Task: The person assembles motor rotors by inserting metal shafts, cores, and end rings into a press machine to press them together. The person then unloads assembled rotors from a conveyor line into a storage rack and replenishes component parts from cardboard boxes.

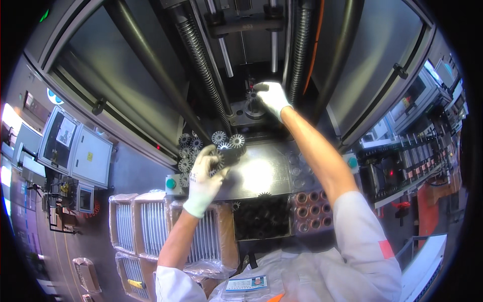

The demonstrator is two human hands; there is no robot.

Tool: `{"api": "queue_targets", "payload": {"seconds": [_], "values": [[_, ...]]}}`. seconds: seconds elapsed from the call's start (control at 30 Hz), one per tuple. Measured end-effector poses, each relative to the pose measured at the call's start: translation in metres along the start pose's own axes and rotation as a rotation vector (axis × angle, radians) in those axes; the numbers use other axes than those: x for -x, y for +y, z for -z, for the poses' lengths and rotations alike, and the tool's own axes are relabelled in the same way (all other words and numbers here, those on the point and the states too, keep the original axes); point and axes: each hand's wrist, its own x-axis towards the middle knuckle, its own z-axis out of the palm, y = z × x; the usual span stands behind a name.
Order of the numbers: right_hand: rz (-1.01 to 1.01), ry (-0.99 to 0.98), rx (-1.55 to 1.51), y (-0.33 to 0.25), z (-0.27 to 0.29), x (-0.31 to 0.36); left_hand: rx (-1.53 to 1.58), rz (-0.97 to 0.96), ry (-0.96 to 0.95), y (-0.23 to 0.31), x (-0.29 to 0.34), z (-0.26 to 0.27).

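A: What lies nearest the camera?
B: A soft, creased grey shirt (314,264) along the bottom of the frame, with a flat, glossy rectangular badge (246,284) on it.

A: And the fingers?
B: Both hands wear pale knitted-looking gloves. The left hand (204,177), left of centre, has its thumb and fingers apart, curved about a dark toothed piece; whether they clamp it, I cannot tell. The right hand (273,97), above centre, has its fingers bent; their tips are too small to show whether they pinch anything.

A: What is beside them?
B: By the left glove, a cluster of slotted discs (236,141), their round metallic faces cut with radial teeth, left of centre. By the right fingertips, a small toothed part (252,95) near a round metal fixture (255,115).

A: Farther out?
B: A smooth, glaring metal plate (266,161) in the middle. Below it, a dark bin (290,234), and to that bin's right, rows of copper-coloured rings (314,210). Lower left, cartons (229,226) lined with crinkled clear film hold slim silvery rods (153,221). Ribbed, spring-like columns (201,60) run down from the top.
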Motion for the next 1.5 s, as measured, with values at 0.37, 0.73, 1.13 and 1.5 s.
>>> {"api": "queue_targets", "payload": {"seconds": [0.37,0.73,1.13,1.5], "values": [[-0.333,0.017,-0.073,-0.004,0.003,0.016,0.051,-0.033,0.135,-0.002,-0.118,-0.051],[0.230,-0.894,0.591,0.035,0.024,0.218,-0.215,-0.416,-0.142,0.000,-0.207,-0.072],[0.491,-1.011,0.674,0.065,0.006,0.251,-0.494,-0.147,-0.246,-0.041,-0.179,-0.118],[0.515,-0.871,0.557,0.027,0.041,0.234,-0.594,0.765,-0.689,-0.066,0.104,0.084]]}}
